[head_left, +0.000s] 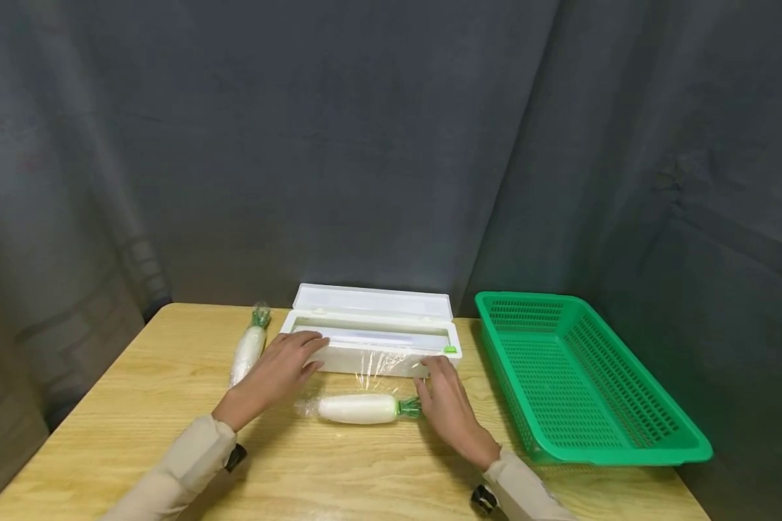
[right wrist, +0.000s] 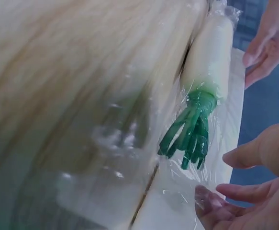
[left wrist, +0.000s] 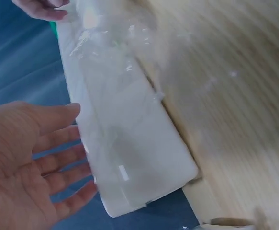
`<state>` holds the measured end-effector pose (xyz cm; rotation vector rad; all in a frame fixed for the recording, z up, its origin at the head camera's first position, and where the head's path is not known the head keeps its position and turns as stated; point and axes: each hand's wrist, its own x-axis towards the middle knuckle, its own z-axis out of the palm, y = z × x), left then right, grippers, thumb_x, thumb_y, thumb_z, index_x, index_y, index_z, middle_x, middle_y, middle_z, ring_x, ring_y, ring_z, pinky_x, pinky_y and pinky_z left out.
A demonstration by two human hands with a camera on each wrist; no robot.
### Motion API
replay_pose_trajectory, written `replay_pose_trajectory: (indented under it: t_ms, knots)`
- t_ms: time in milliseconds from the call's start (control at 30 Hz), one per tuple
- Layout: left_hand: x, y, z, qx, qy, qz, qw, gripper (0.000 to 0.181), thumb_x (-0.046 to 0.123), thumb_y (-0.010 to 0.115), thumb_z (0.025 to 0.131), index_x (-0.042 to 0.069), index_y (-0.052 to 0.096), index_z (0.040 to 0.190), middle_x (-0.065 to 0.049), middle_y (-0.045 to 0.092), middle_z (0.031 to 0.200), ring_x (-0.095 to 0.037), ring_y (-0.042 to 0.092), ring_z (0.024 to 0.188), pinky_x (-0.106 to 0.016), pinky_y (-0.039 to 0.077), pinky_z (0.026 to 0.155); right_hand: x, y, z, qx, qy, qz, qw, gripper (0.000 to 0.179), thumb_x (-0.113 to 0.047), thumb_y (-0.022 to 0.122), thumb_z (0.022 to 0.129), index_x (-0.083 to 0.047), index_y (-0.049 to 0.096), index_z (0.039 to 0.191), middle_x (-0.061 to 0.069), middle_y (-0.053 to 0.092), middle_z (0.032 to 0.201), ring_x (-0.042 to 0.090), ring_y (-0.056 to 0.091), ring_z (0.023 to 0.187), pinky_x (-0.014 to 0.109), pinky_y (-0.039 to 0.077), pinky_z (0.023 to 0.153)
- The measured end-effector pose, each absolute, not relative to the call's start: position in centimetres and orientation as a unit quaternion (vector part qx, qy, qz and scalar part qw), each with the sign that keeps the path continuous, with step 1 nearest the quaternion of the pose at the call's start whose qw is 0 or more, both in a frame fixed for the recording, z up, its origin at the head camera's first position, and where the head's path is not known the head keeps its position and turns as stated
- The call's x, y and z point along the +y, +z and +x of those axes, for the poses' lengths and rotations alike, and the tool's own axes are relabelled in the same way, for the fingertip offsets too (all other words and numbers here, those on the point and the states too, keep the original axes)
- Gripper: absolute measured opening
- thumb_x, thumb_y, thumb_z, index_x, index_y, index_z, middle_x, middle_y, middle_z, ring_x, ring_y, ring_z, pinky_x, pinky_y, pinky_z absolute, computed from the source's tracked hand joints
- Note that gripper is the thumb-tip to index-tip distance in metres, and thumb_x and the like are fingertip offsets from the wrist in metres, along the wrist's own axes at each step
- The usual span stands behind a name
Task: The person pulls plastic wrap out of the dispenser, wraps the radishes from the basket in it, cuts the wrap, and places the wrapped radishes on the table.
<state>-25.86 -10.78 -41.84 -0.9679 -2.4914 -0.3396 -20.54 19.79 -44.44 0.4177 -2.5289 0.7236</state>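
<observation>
A white radish (head_left: 361,409) with green leaf stalks lies crosswise on the table, wrapped in clear cling film. Behind it stands a white cling film box (head_left: 345,359) with its lid (head_left: 373,299) raised; a shiny stretch of film (head_left: 379,364) hangs down its front toward the radish. My left hand (head_left: 282,370) is at the box's front left corner, fingers spread and thumb apart in the left wrist view. Near the leaf end, my right hand (head_left: 448,405) has its fingertips at the box's front right. In the right wrist view, film overlaps its loosely bent fingers (right wrist: 204,196).
Another wrapped radish (head_left: 248,353) lies at the left, partly behind my left hand. A green perforated basket (head_left: 615,456) stands on the right side of the wooden table (head_left: 339,477). A bright green slider (head_left: 450,349) sits at the box's right end. Dark curtains (head_left: 365,145) hang behind.
</observation>
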Motion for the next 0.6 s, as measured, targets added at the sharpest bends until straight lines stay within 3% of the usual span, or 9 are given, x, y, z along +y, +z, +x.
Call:
replay_pose_trajectory:
  t_ms: [167,267,433,600]
  knots:
    - [-10.8,-41.7,-25.8,-0.898,-0.119,-0.352,0.233,0.036,0.009,0.08,0.092,0.0,0.072,0.125,-0.018,0.073,0.121,-0.036,0.07,0.112,-0.053,0.055,0.094,18.9,-44.4,-20.5,-0.919,0.305,0.142,0.205,0.027,0.005,0.074,0.093,0.009,0.067,0.118,0.022,0.067,0.118,0.028,0.066,0.095,0.034,0.057,0.071]
    - [-10.8,-41.8,-25.8,-0.897,-0.121,-0.352,0.238,0.035,0.007,0.081,0.09,0.0,0.073,0.124,-0.018,0.073,0.119,-0.036,0.071,0.11,-0.052,0.055,0.092,18.9,-44.4,-20.7,-0.922,0.297,0.131,0.213,0.019,0.004,0.072,0.093,0.005,0.069,0.112,0.017,0.069,0.109,0.025,0.067,0.089,0.031,0.055,0.068]
    - [-10.5,-41.9,-26.0,-0.898,-0.119,-0.353,0.235,0.035,0.007,0.081,0.09,0.0,0.074,0.123,-0.018,0.074,0.119,-0.035,0.071,0.109,-0.051,0.057,0.09,20.2,-44.0,-21.5,-0.928,0.237,0.073,0.277,0.009,0.003,0.07,0.091,0.002,0.064,0.098,0.01,0.064,0.082,0.024,0.063,0.067,0.04,0.052,0.057]
    - [-10.6,-41.8,-26.0,-0.898,-0.108,-0.352,0.241,0.036,0.009,0.083,0.089,0.0,0.074,0.123,-0.017,0.074,0.117,-0.034,0.072,0.106,-0.05,0.057,0.087,21.6,-43.4,-22.2,-0.938,0.219,0.03,0.267,0.017,-0.008,0.071,0.096,0.005,0.062,0.102,0.016,0.068,0.083,0.037,0.069,0.068,0.053,0.052,0.057]
